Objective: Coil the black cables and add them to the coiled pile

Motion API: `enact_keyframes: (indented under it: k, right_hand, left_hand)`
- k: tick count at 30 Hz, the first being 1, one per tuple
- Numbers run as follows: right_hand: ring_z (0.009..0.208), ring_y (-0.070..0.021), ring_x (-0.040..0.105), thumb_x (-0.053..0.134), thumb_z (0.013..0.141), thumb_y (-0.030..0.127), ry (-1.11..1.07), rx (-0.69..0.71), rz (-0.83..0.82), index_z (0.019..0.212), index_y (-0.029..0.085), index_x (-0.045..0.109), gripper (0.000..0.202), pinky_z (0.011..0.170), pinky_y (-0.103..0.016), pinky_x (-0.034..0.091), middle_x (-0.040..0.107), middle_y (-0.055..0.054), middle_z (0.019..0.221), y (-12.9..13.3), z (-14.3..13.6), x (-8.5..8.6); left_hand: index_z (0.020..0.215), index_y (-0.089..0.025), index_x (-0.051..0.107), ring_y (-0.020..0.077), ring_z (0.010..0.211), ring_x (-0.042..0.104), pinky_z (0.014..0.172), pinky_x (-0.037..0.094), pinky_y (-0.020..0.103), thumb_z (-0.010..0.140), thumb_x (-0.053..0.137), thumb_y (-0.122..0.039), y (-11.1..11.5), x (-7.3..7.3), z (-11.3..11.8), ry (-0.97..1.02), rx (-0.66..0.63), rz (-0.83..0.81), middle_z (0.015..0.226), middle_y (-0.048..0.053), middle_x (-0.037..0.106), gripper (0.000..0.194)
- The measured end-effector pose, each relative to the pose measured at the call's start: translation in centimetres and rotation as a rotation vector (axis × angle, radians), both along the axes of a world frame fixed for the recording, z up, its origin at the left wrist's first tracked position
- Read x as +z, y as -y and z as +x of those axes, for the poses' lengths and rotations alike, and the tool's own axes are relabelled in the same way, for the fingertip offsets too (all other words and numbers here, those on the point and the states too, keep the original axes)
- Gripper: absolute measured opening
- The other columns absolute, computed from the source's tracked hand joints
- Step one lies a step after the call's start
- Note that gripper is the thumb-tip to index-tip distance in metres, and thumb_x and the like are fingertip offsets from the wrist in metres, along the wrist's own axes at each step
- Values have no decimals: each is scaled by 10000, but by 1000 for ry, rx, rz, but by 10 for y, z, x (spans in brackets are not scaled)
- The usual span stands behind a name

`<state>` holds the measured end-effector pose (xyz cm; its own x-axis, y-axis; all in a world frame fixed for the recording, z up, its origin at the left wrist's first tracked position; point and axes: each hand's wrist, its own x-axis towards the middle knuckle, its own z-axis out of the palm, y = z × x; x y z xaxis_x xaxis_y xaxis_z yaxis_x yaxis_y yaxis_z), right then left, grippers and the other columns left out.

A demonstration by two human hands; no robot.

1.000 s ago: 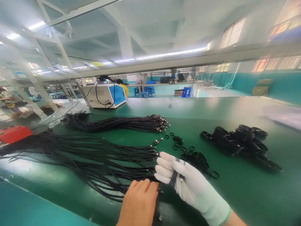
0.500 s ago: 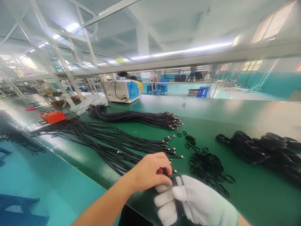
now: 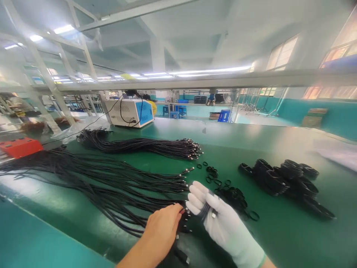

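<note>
Bench: long green matte worktable (image 3: pixel 279 238), near edge left.
Cables: loose spread of thin black cables (image 3: pixel 92 182), left-centre; light, limp, tangle-prone.
Right hand: white-gloved right hand (image 3: pixel 220 219) curled around a few cable ends.
Left hand: bare left hand (image 3: pixel 161 229), fingertips pinching plug ends; grip best near plugs.

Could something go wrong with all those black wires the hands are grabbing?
Maybe. The gloved right hand grips only a few cables, so one could slip out. The bare left hand reaches into the loose cable pile, where strands cross and might snag. The small black rings lie right beside the glove and could get swept away.
</note>
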<state>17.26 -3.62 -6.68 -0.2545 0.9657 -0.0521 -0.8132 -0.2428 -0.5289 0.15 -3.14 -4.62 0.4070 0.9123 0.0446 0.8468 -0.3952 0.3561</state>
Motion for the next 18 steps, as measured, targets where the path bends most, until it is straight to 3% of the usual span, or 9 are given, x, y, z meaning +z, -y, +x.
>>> enact_keyframes:
  k: [4,10,14,16,18]
  right_hand:
    - [1094,-239,561,664,779,276,23,-42,-22,1111,167,595,356,1039,-448,345,574,-112,1231,-5,6,-6]
    - [1027,-255,591,692,755,285,147,-40,-5,1119,156,592,399,996,-460,363,607,-129,1172,-2,3,-8]
    - [929,-207,589,697,739,265,292,105,27,1018,157,630,306,898,-363,408,657,-82,953,4,-6,-10]
    - [848,-202,574,684,742,272,286,208,62,915,137,647,223,820,-359,429,632,-73,844,9,-12,-8]
    - [776,-187,544,660,759,281,229,303,103,876,103,639,214,774,-363,422,589,-80,800,14,-16,-5]
  left_hand:
    - [893,-229,602,192,690,637,568,364,254,868,392,-127,17,-6,17,-211,28,126,796,15,675,234]
    - [721,-193,550,178,593,574,578,351,292,763,462,-35,24,-15,22,-200,-125,381,672,6,620,186]
    - [700,-177,519,164,615,509,605,342,307,808,480,-80,9,11,10,-230,-484,634,670,12,583,151]
    - [695,-181,522,156,642,487,654,357,311,837,541,-196,-3,31,2,-244,-654,632,672,2,576,145]
    - [688,-188,537,146,660,478,718,372,304,815,606,-331,-16,46,-4,-214,-721,559,668,-15,579,204]
